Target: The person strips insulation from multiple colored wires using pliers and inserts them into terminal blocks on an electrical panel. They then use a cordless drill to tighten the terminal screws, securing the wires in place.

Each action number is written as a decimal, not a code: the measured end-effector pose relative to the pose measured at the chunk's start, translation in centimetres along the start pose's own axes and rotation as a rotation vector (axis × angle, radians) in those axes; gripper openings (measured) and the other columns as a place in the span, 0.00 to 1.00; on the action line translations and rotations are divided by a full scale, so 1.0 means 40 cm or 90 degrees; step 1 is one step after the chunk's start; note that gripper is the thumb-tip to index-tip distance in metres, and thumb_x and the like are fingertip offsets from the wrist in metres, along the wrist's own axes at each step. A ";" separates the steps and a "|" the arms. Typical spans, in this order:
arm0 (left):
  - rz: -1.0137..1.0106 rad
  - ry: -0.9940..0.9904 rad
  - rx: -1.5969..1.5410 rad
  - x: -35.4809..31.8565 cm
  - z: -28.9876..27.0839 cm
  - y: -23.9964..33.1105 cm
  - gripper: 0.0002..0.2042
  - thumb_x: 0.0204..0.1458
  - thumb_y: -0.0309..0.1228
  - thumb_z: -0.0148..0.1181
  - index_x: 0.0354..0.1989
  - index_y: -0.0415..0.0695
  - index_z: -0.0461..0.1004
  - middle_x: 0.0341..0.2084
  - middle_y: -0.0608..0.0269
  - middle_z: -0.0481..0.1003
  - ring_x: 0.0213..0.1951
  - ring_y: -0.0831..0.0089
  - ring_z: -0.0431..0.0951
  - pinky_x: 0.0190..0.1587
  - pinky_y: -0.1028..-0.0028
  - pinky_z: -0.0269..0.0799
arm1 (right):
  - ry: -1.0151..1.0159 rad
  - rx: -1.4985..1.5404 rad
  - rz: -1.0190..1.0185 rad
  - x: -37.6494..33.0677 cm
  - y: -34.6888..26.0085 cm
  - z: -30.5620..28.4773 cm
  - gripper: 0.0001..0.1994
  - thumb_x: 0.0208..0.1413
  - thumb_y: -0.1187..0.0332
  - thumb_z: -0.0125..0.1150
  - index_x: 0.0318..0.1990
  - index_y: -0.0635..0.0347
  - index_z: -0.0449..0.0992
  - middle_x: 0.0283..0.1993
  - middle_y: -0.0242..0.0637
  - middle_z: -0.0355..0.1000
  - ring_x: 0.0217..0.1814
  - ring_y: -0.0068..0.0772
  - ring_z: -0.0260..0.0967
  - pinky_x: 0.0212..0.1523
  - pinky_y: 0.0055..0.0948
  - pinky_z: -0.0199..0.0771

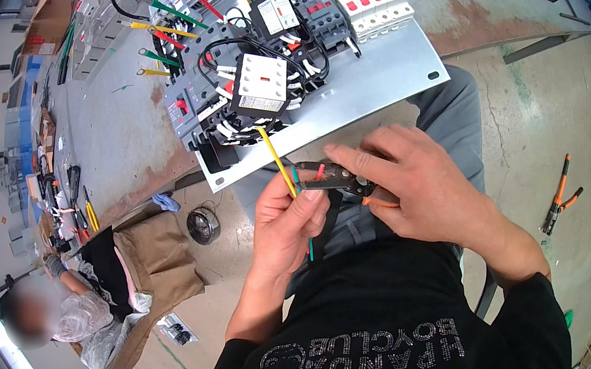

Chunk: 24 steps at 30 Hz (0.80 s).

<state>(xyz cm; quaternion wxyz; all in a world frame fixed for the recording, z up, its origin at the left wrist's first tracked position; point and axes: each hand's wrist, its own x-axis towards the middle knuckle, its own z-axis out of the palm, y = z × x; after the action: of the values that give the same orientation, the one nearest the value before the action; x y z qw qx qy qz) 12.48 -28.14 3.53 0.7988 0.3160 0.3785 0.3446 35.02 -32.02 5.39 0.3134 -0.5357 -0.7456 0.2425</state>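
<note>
My left hand (286, 222) is closed around several thin wires, pinching them between thumb and fingers. Among them are a yellow wire (277, 162), which reaches up to the panel, and a green wire (311, 250) that shows below the hand. In my right hand (424, 178) is a pair of wire strippers (342, 182) with black jaws and orange handles. Its jaws lie just above my left fingertips, beside a short red wire end (321, 171). Whether they bite on it I cannot tell. Beyond my hands a metal mounting panel (385, 83) carries contactors (262, 79) and black looped wiring.
Circuit breakers (372, 3) sit at the panel's far right. Lugged wires (175, 15) stick out over the workbench (120, 118). Orange-handled pliers (557, 199) and a wire coil (203, 224) lie on the floor. Another person (86, 310) is at the lower left, near scattered tools (69, 199).
</note>
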 end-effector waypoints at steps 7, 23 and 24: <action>-0.005 0.000 0.022 0.000 0.002 0.002 0.08 0.65 0.27 0.61 0.49 0.40 0.75 0.21 0.73 0.67 0.21 0.87 0.59 0.21 0.82 0.47 | 0.009 0.004 0.006 -0.006 0.006 0.011 0.33 0.46 0.74 0.70 0.65 0.49 0.74 0.35 0.39 0.65 0.38 0.47 0.70 0.38 0.43 0.72; -0.010 -0.010 0.017 -0.007 0.004 0.005 0.07 0.65 0.27 0.61 0.48 0.41 0.76 0.21 0.75 0.66 0.20 0.87 0.58 0.21 0.81 0.47 | 0.021 0.026 -0.001 -0.015 0.011 0.024 0.34 0.45 0.74 0.72 0.65 0.48 0.74 0.34 0.38 0.64 0.34 0.46 0.71 0.33 0.42 0.72; -0.010 -0.014 0.018 -0.007 0.006 0.006 0.07 0.65 0.27 0.60 0.48 0.41 0.76 0.21 0.75 0.66 0.20 0.87 0.58 0.21 0.81 0.47 | 0.021 0.023 -0.001 -0.016 0.011 0.024 0.34 0.45 0.74 0.72 0.65 0.48 0.74 0.34 0.38 0.64 0.34 0.46 0.71 0.33 0.42 0.72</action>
<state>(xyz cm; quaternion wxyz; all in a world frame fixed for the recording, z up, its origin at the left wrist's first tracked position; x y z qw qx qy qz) 12.46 -28.30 3.94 0.8009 0.3282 0.3770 0.3297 34.77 -32.51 4.29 0.3355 -0.5334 -0.7364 0.2464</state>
